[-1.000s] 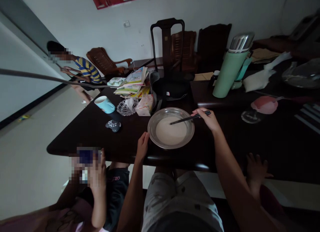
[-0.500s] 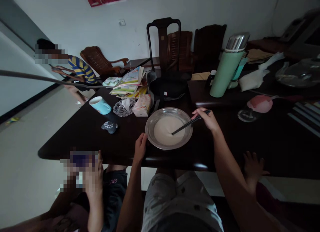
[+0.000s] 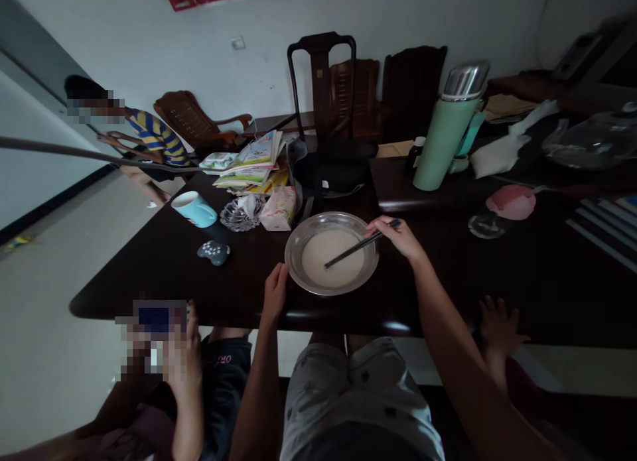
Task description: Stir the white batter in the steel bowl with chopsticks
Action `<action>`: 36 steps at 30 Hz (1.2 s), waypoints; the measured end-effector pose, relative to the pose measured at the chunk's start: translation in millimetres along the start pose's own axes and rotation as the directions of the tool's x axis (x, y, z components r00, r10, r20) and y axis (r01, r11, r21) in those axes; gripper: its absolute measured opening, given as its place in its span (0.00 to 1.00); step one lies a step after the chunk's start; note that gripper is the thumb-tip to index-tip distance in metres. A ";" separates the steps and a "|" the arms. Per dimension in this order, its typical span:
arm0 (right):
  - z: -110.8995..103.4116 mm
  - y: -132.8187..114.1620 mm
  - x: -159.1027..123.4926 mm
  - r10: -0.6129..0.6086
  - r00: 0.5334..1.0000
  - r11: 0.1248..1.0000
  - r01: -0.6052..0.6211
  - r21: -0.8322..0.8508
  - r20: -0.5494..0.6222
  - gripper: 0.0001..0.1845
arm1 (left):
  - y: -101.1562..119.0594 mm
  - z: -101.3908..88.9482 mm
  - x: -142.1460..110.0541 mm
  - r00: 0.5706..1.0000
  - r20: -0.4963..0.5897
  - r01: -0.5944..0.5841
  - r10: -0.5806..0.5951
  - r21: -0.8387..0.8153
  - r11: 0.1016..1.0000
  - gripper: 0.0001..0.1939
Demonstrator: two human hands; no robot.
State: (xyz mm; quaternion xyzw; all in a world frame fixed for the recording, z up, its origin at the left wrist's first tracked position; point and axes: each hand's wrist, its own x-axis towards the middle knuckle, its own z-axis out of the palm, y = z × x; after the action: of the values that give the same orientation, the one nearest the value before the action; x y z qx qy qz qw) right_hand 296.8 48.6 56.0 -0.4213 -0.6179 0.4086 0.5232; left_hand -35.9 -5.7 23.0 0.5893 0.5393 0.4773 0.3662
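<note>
A wide steel bowl [image 3: 294, 262] stands on the dark table in front of me. Inside it is a pale, creamy liquid batter [image 3: 331, 249]. My right hand [image 3: 395, 235] is closed round a pair of dark chopsticks [image 3: 355, 249] over the bowl's right rim. Their tips dip into the batter left of its middle. My left hand [image 3: 276, 288] grips the bowl by its left rim, fingers curled, with part of the grip hidden by the hand itself.
Left on the table [image 3: 149, 282] are a blue mug [image 3: 196, 210], a game controller [image 3: 213, 253], a glass dish [image 3: 239, 215] and a tissue pack [image 3: 279, 209]. A green thermos [image 3: 444, 142] stands back right. Another person's hand [image 3: 499, 325] rests at the right edge; a seated person [image 3: 184, 381] sits left.
The chopsticks have swept leftward through the batter, with my right hand moving a little left. My left hand stays at the bowl's rim. The whole view has shifted slightly.
</note>
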 end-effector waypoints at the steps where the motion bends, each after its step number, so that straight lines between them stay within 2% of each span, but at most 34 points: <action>1: 1.8 -0.7 0.6 -0.005 1.000 1.000 0.005 -0.004 0.017 0.19 | 0.2 0.1 0.0 1.000 -0.004 -0.003 0.003 0.003 1.000 0.23; 2: 2.1 -1.1 1.2 -0.007 1.000 1.000 0.006 -0.012 -0.008 0.19 | 0.6 0.2 0.0 1.000 -0.005 -0.004 0.004 0.007 1.000 0.24; 6: -7.7 1.1 1.2 -0.019 0.972 1.000 0.013 -0.025 -0.233 0.19 | 2.0 1.0 -0.2 1.000 0.005 0.015 -0.015 0.007 1.000 0.24; 8: -9.4 1.7 0.6 -0.012 0.975 1.000 0.011 -0.009 -0.223 0.20 | 1.6 1.1 0.0 1.000 0.002 0.017 -0.017 -0.002 1.000 0.24; 11: -1.8 -0.5 0.6 0.002 0.998 1.000 -0.001 0.010 -0.057 0.20 | 0.5 0.7 0.1 1.000 -0.008 0.009 -0.009 -0.005 1.000 0.24; 13: 2.8 -2.1 1.4 0.001 1.000 1.000 -0.001 0.002 0.000 0.21 | 0.0 0.2 0.0 1.000 -0.006 0.014 -0.014 -0.004 1.000 0.23; 15: 1.1 -2.0 1.7 -0.002 0.998 1.000 0.001 -0.023 -0.056 0.21 | -0.3 0.0 -0.2 1.000 0.001 0.022 -0.022 -0.004 1.000 0.23; 18: -8.6 0.5 0.5 -0.010 0.972 0.999 0.001 -0.038 -0.235 0.21 | -0.4 0.3 -0.2 1.000 0.005 0.017 -0.017 -0.006 1.000 0.23; 19: -10.8 1.0 0.0 -0.010 0.966 0.999 0.000 -0.035 -0.259 0.22 | -0.2 0.6 -0.1 1.000 0.002 0.012 -0.012 -0.005 1.000 0.23; 21: -10.0 0.6 -0.7 0.005 0.977 1.000 -0.011 -0.029 -0.211 0.23 | 0.5 0.9 0.1 1.000 -0.001 0.004 -0.004 -0.001 1.000 0.24; 23: -4.4 -1.4 -0.2 0.019 0.996 0.999 -0.022 -0.033 -0.087 0.23 | 1.5 1.0 0.3 1.000 0.002 0.004 -0.004 0.004 1.000 0.24; 25: 0.3 -3.2 0.8 0.018 1.000 0.999 -0.019 -0.040 -0.022 0.24 | 2.2 1.0 0.2 1.000 0.006 0.005 -0.005 0.006 1.000 0.24; 27: -0.7 -3.0 1.5 0.006 0.997 0.999 -0.010 -0.053 -0.081 0.24 | 2.2 0.9 0.1 1.000 0.002 0.004 -0.004 0.009 1.000 0.24; 30: -8.6 0.2 0.8 -0.002 0.971 0.998 -0.014 -0.064 -0.238 0.24 | 1.8 1.0 -0.2 1.000 -0.015 0.007 -0.007 0.011 1.000 0.23; 31: -10.1 1.1 0.4 0.005 0.968 0.998 -0.019 -0.056 -0.250 0.24 | 1.7 1.1 -0.2 1.000 -0.020 0.010 -0.010 0.011 1.000 0.23; 32: -10.1 1.6 0.0 0.015 0.974 0.999 -0.026 -0.043 -0.228 0.24 | 1.7 1.1 -0.2 1.000 -0.024 0.013 -0.013 0.011 1.000 0.23; 36: -1.4 0.3 0.8 0.031 0.999 0.999 -0.031 -0.010 -0.013 0.22 | 2.1 1.1 0.0 1.000 -0.016 0.019 -0.019 0.020 1.000 0.23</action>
State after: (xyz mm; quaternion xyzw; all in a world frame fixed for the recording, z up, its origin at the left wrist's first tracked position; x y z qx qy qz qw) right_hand 298.2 49.6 56.1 -0.4363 -0.6100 0.4106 0.5186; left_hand -34.3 -5.9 24.7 0.5842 0.5524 0.4729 0.3605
